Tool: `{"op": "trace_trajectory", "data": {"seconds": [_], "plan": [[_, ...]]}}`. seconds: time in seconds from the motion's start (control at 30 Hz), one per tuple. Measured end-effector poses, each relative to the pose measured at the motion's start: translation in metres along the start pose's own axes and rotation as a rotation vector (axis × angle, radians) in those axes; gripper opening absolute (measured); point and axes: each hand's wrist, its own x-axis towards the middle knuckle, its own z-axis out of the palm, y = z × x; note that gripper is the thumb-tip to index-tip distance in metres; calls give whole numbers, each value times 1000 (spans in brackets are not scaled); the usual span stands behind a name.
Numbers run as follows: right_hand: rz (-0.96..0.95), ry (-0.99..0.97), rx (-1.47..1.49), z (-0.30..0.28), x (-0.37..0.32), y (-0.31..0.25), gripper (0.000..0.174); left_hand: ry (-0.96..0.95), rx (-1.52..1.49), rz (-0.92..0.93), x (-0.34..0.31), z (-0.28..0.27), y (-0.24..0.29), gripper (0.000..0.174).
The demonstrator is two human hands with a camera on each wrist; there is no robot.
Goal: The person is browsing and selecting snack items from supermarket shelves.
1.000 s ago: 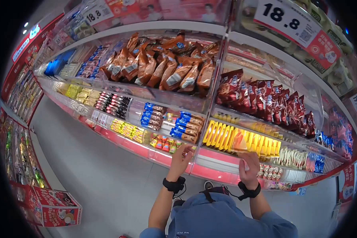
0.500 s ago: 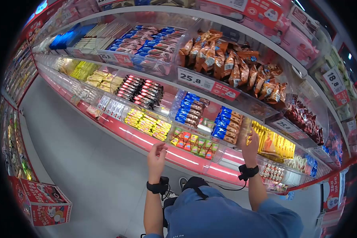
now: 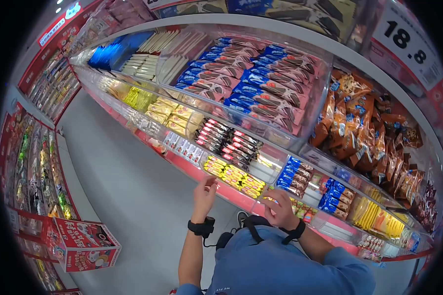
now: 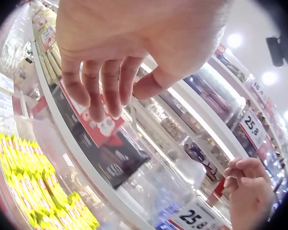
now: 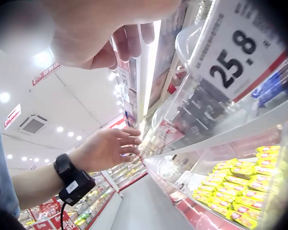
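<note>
In the head view my left hand [image 3: 203, 199] hovers in front of the lower shelf edge, beside yellow-wrapped snacks [image 3: 234, 178]. Its fingers hang loosely bent with nothing in them, as the left wrist view also shows. My right hand [image 3: 279, 209] is held close to my body, fingers relaxed and holding nothing. It overlaps the lower bins in the head view. Above the yellow snacks lie dark red-tipped bars [image 3: 226, 142], and to their right blue-and-brown packs [image 3: 294, 176]. Blue-and-pink wafer packs [image 3: 266, 93] fill the bin one shelf up.
Brown snack bags [image 3: 364, 128] are heaped in the upper right bin. Clear plastic walls divide the bins, and a white ledge [image 3: 280, 29] runs above. At left stands a red printed box [image 3: 86, 246] beside another shelf row, with grey floor [image 3: 118, 162] between.
The head view has swung left along the shelves, bringing the pink wafers closer. My right hand has drawn back from beside the yellow packs toward my body. My left hand stays raised, empty.
</note>
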Motion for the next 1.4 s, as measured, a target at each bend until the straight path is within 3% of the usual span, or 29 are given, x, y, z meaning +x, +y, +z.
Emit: {"op": "trace_trajectory", "data": {"seconds": [0.1,0.2,0.37,0.47,0.53,0.63,0.77,0.97,1.03,1.13,1.23,1.33,1.4], "plan": [[57,-79,84,24,40,2,36,88,17,6,28,-16,-5,24],[216,5,94,45,77,1,33,92,31,49,59,-25,5,23],[310,69,240,78,91,10,29,130,-76,139,115,-48,-10,28],[314,41,121,92,114,10,28,180,-130,164,137,-72,-25,34],[217,46,-170,95,147,18,32,84,-260,108,146,-86,-39,50],[633,-175,-271,106,196,36,29,-84,-219,108,157,-105,-55,58],[361,-278,-400,141,179,146,36,-235,-219,137,174,-114,-67,59],[904,-452,-333,163,205,164,49,-250,-226,109,195,-133,-82,64],[894,-482,-342,163,213,153,51,-216,-188,97,205,-141,-89,61],[879,-509,-339,161,223,142,52,-205,-114,229,215,-144,-116,67],[890,-467,-324,161,231,124,47,-349,-110,114,215,-155,-117,61],[692,-428,-462,153,218,124,44,-459,-134,71,217,-158,-121,66],[752,-270,-408,154,225,96,39,-510,-114,64,221,-168,-114,67]]}}
